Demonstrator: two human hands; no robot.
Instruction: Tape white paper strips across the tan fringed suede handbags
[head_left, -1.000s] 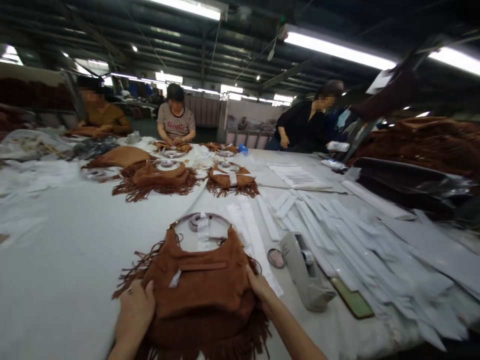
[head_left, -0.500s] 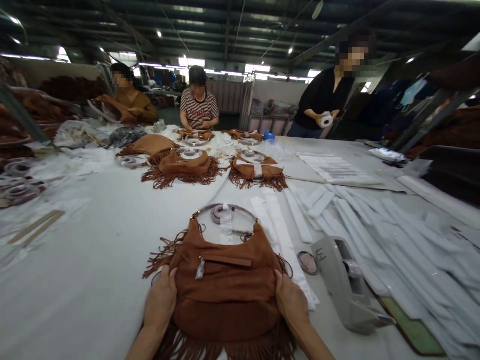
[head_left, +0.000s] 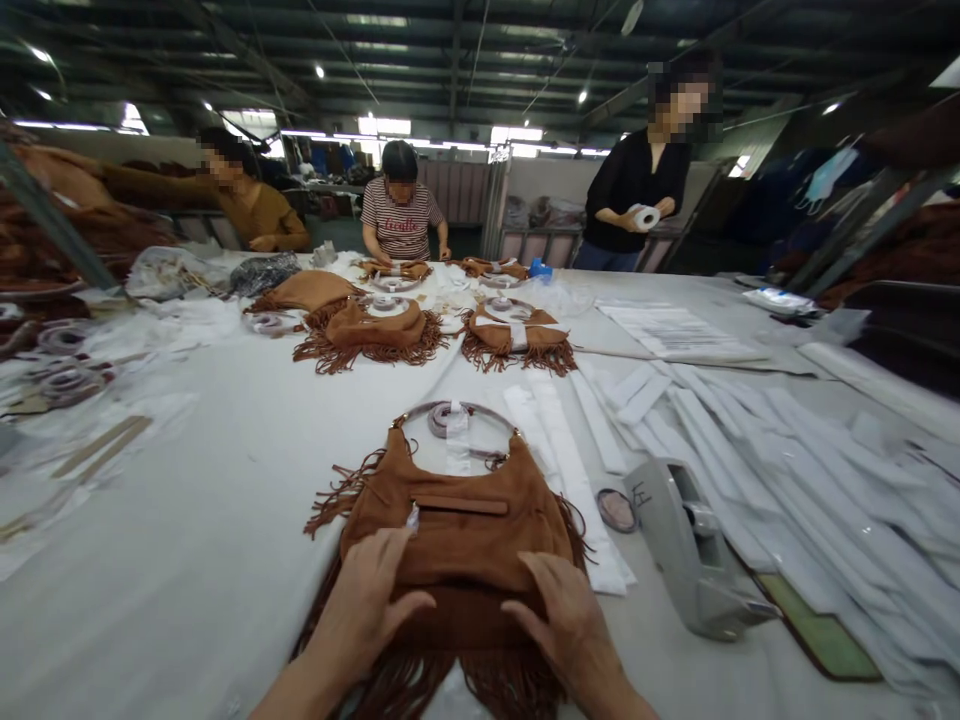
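Note:
A brown fringed handbag (head_left: pixel 461 545) lies on the white-covered table just in front of me, its handle pointing away. On the lower left of its front rests my left hand (head_left: pixel 367 595), thumb and fingers apart. My right hand (head_left: pixel 566 610) is spread over the lower right side, thumb toward the middle. Neither hand grips the bag visibly. Above the fingers shows a zip pocket (head_left: pixel 465 507) with a wrapped pull. A rolled strap (head_left: pixel 442 420) with a white wrap sits inside the handle's loop.
A grey tape dispenser (head_left: pixel 690 560) and a tape roll (head_left: pixel 617 510) stand right of the bag, near white strips (head_left: pixel 780 500). More fringed bags (head_left: pixel 375 330) lie farther back. Three people work beyond the table, one holding a white roll (head_left: pixel 645 217).
Both my hands have moved inward from the bag's side edges onto its front and opened. The person at the back left has reached an arm out to the left.

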